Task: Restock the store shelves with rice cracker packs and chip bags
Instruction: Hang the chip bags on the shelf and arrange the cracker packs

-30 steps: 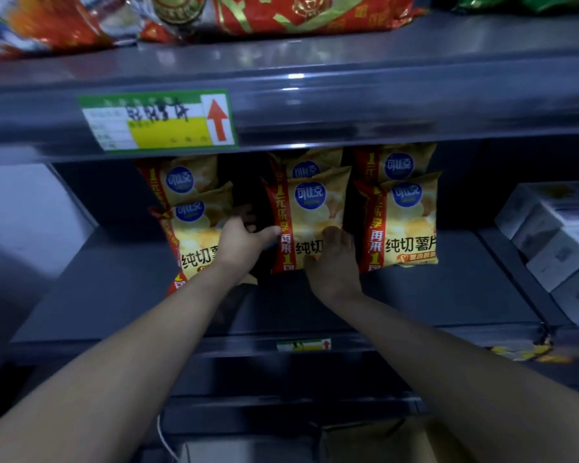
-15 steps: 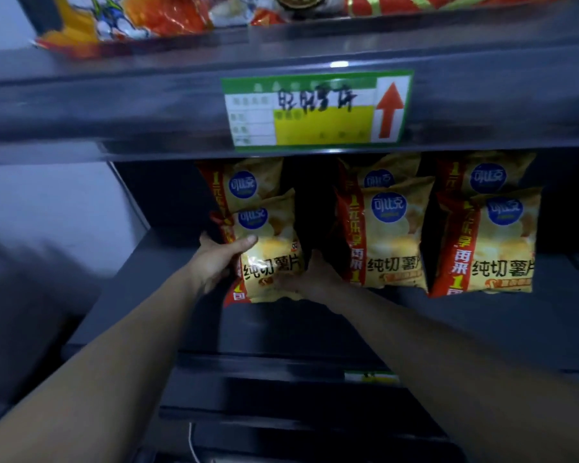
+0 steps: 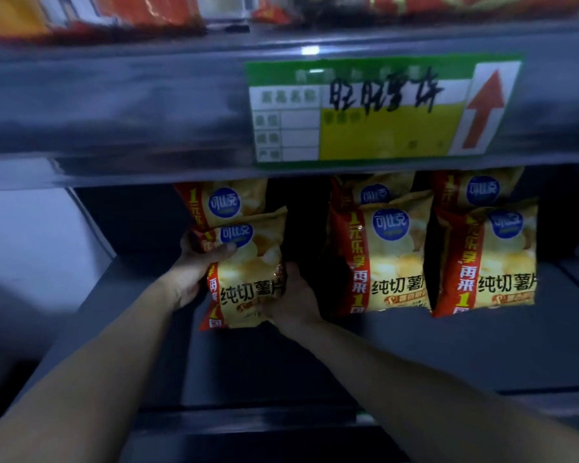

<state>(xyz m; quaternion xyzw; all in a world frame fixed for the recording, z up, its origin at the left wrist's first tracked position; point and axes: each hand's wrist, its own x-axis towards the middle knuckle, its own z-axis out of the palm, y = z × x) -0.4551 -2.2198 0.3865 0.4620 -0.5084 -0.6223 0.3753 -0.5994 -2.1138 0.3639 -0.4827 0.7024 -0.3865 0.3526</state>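
Grey metal shelf (image 3: 415, 355), smooth, mostly bare toward six o'clock; more stock looks needed. Upper shelf edge carries a green-and-yellow price label (image 3: 381, 111) at one o'clock. Two stocked columns of glossy yellow-red chip bags (image 3: 395, 255), puffy, upright, at three o'clock. Front chip bag (image 3: 248, 275) of the left column, crinkly film, centre: my left hand (image 3: 194, 269) and right hand (image 3: 291, 295), each grip clamped on its sides, seating it.
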